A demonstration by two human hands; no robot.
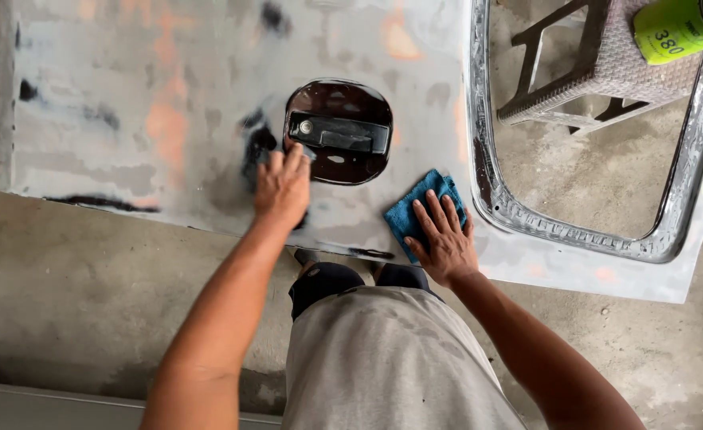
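Two hands on sanded door panel [168, 119]: left hand [282, 187] beside dark handle recess [339, 131], right hand [445, 239] on blue cloth [415, 209].

We look almost straight down from head height, close above the sanded car door panel [168, 119], its window opening [590, 183] to the panel's right.
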